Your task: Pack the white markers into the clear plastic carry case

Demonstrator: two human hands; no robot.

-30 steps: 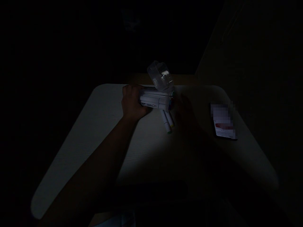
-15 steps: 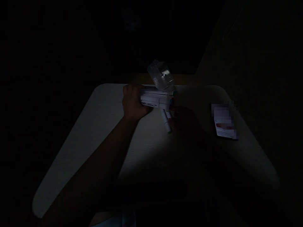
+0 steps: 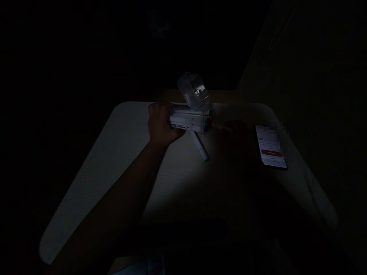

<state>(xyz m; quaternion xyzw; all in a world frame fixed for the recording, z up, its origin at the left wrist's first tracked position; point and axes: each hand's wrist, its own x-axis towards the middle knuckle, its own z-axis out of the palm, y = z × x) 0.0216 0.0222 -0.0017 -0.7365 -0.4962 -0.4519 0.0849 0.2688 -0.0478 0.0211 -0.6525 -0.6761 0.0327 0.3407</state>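
Observation:
My left hand (image 3: 163,123) is wrapped round a clear plastic case (image 3: 187,119) lying on its side, its open end facing right. Inside are several white markers with coloured ends, and the case's transparent lid (image 3: 195,91) stands up hinged open. In deep shadow to the right, my right hand (image 3: 236,131) is closed on a pale marker (image 3: 222,126) that points at the case's opening; its fingers are hard to make out. A loose white marker (image 3: 200,147) with a green end rests on the table just below the case, its upper end hidden by the case.
A phone (image 3: 271,147) with a lit screen lies at the right of the white table (image 3: 114,160). The room around is very dark, and shadow covers the table's right half.
My right hand has moved right and slightly up, away from beside the loose marker, and a pale marker now shows in it. The left hand and case have hardly moved.

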